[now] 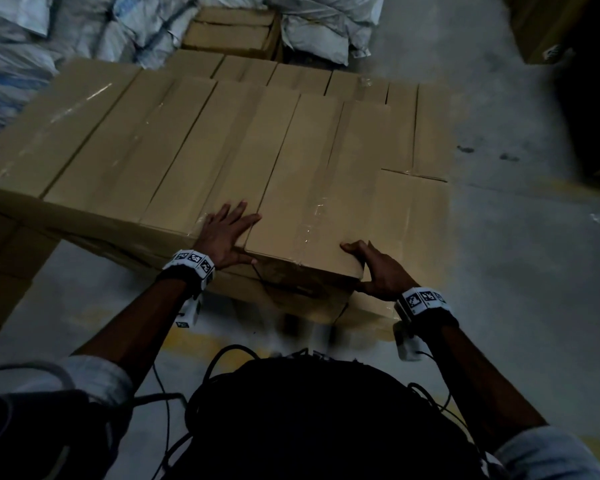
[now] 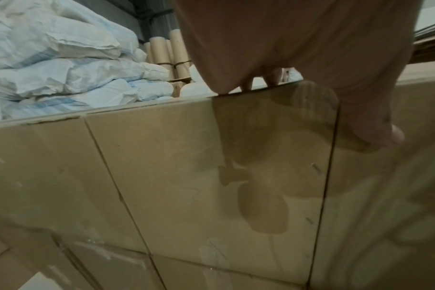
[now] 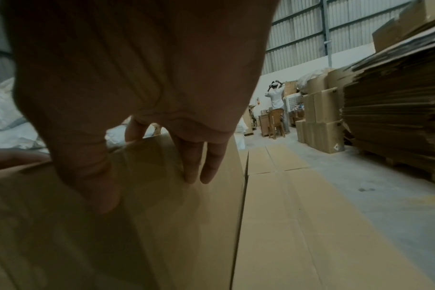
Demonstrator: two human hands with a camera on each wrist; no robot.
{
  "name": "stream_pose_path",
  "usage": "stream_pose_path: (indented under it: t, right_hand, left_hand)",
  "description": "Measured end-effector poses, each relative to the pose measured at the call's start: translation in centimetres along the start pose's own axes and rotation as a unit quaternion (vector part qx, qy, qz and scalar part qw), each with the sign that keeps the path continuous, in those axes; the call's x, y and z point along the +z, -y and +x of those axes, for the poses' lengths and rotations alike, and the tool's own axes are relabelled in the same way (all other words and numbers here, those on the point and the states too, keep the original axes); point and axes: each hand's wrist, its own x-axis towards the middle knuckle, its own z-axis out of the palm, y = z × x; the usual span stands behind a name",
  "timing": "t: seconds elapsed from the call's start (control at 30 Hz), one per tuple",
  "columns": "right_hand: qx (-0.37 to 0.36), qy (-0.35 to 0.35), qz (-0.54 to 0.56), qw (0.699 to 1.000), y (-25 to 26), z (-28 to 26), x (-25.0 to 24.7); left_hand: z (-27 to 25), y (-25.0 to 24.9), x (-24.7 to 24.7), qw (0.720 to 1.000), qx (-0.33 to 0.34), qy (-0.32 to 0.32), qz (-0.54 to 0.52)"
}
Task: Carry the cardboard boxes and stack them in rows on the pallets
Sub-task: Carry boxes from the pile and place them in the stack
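Only wrist bands carried print, unreadable square codes. Left hand (image 1: 224,235) lay flat, fingers straight; right hand (image 1: 378,268) clasped the cardboard box (image 1: 312,202) atop the stacked row. Right wrist alone showed a distant person (image 3: 276,98).

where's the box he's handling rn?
Head view: the box lies at the right end of the top row of cartons, left hand flat at its near-left corner, right hand gripping its near-right corner beside the lower carton.
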Motion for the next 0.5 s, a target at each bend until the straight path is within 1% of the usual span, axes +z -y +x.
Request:
stream_pose_path:
  t: [0.23,0.4,0.5]
  right_hand:
    - [-0.020,-0.037,-0.006,0.999,-0.4,-1.0,0.8]
    - [-0.049,-0.061,0.008,0.997,-0.2,-1.7,1.0]
    - [-0.052,-0.074,0.023,0.996,-0.1,-2.1,1.1]
  left_hand:
    - [0.2,-1.5,0.0,0.998,-0.041,0.000,-0.051]
    - [-0.3,-2.7,-0.1,0.996,-0.050,-0.015,-0.070]
    - [-1.0,-3.7,0.0,0.995,-0.044,-0.034,-0.078]
